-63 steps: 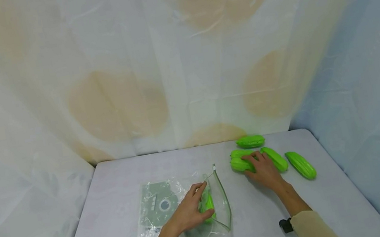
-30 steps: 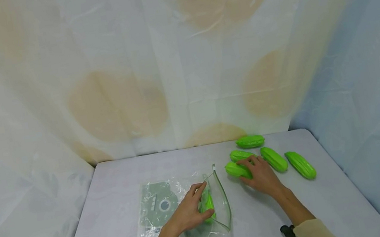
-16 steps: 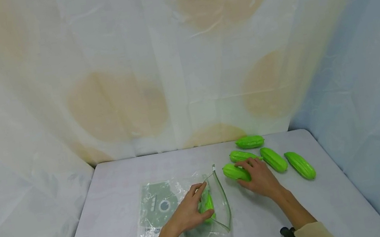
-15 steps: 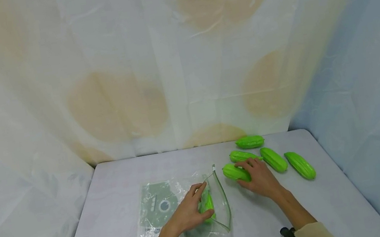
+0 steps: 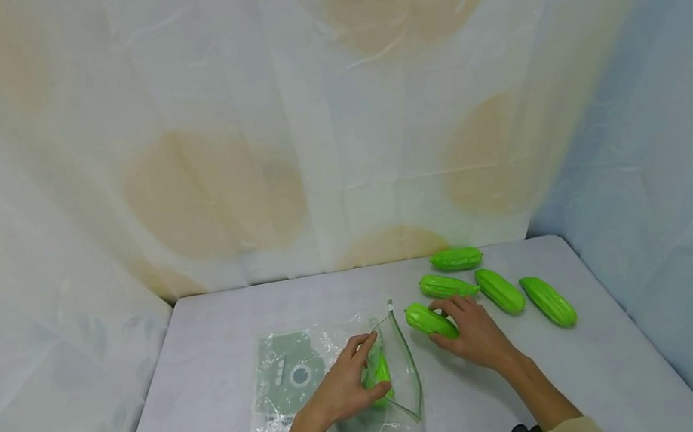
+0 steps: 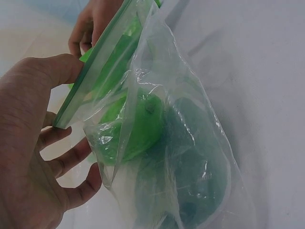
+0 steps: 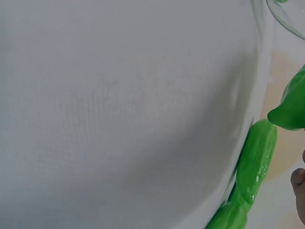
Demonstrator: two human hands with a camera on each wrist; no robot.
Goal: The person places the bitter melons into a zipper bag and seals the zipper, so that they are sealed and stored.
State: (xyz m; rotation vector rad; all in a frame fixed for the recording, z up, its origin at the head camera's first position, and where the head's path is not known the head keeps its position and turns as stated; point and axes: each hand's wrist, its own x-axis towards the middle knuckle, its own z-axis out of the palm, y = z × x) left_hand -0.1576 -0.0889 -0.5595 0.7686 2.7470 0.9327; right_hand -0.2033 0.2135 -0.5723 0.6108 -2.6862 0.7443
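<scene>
My left hand (image 5: 343, 385) grips the mouth of a clear zip bag (image 5: 289, 367) lying on the table, thumb and fingers spread along the opening. A bright green ridged bitter melon (image 5: 382, 372) is inside, partly behind that hand; in the left wrist view this melon (image 6: 136, 129) shows through the plastic. To the right of the mouth, my right hand (image 5: 474, 336) holds another bitter melon (image 5: 423, 319) between thumb and fingers, its free end pointing toward the bag. In the right wrist view the held melon (image 7: 291, 107) is cut off by the frame edge.
Several more bitter melons lie at the back right: one melon (image 5: 456, 259) near the far edge, another melon (image 5: 446, 285) just behind the right hand, others further right, including a melon (image 5: 548, 301) near the side edge. Patterned curtains (image 5: 306, 138) enclose the white table (image 5: 490, 414).
The right hand has drawn one bitter melon from the group leftward and toward the body, nearer the bag's mouth, turning it slightly. The left hand and bag have stayed in place.
</scene>
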